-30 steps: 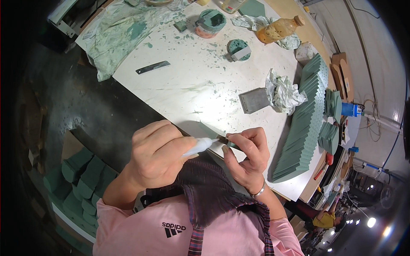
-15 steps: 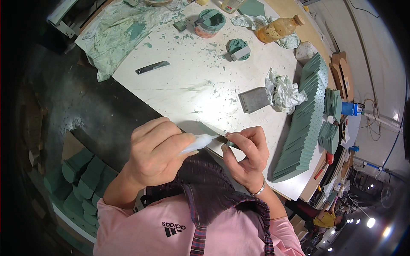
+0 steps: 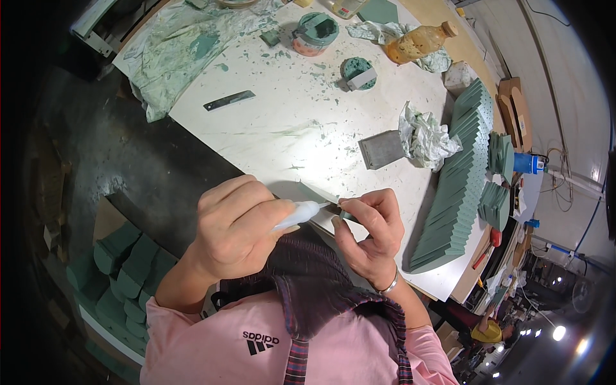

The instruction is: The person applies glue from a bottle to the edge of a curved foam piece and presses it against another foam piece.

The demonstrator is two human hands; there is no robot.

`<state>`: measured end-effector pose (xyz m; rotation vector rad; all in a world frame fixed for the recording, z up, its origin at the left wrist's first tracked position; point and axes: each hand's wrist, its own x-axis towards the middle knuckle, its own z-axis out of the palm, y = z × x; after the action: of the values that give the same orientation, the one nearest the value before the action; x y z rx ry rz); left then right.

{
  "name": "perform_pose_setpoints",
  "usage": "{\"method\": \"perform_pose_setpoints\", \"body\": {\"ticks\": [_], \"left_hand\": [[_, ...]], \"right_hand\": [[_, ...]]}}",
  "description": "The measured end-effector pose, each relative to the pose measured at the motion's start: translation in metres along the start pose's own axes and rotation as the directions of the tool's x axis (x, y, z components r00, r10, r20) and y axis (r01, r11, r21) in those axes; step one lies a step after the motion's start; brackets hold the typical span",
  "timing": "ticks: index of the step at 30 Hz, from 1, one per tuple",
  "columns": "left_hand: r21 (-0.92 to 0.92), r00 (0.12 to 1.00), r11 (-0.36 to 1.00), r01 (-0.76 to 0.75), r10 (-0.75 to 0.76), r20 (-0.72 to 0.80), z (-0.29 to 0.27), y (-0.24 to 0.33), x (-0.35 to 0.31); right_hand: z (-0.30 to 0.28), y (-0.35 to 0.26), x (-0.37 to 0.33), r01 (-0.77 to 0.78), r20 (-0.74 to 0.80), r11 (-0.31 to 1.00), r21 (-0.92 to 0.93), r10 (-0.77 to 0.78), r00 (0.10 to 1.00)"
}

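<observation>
In my left hand [image 3: 234, 226] is a small white squeeze bottle [image 3: 298, 215], wrapped by the fingers. Its thin nozzle points right, toward the fingertips of my right hand [image 3: 373, 236]. Those fingers and the thumb pinch a thin green piece [image 3: 314, 191], seen nearly edge-on over the table's near edge. The nozzle tip lies close to this piece; whether it touches cannot be made out. My fingers hide much of the piece.
On the white table [image 3: 269, 151] lie a flat blade [image 3: 229, 101], a grey block [image 3: 381, 149] and crumpled paper [image 3: 428, 138]. Farther back stand a green-smeared tub [image 3: 315, 35] and an amber bottle [image 3: 420, 43]. A long row of green pieces [image 3: 452, 186] lines the right.
</observation>
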<state>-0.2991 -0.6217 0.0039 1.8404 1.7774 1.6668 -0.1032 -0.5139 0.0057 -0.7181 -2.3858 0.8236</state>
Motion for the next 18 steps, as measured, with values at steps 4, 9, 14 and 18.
{"method": "perform_pose_setpoints", "body": {"ticks": [4,9,14,18], "left_hand": [[0.008,1.0,1.0,-0.005,0.005,0.031,-0.0011,0.0014,0.0013],[0.017,1.0,1.0,0.003,-0.004,0.014,-0.0034,0.0024,0.0016],[0.025,0.999,1.0,-0.003,0.002,0.034,-0.0039,0.0024,0.0009],[0.019,0.999,1.0,0.006,-0.007,0.038,-0.0061,0.0046,0.0003]], "right_hand": [[0.0001,0.0008,-0.0009,0.003,0.0,1.0,-0.001,-0.003,1.0],[-0.0001,0.0006,-0.0006,0.006,0.002,1.0,0.002,-0.006,1.0],[-0.0003,0.001,0.0004,0.008,-0.005,1.0,0.003,-0.008,1.0],[-0.0003,0.0017,0.0002,0.01,-0.006,1.0,0.005,-0.01,1.0]]}}
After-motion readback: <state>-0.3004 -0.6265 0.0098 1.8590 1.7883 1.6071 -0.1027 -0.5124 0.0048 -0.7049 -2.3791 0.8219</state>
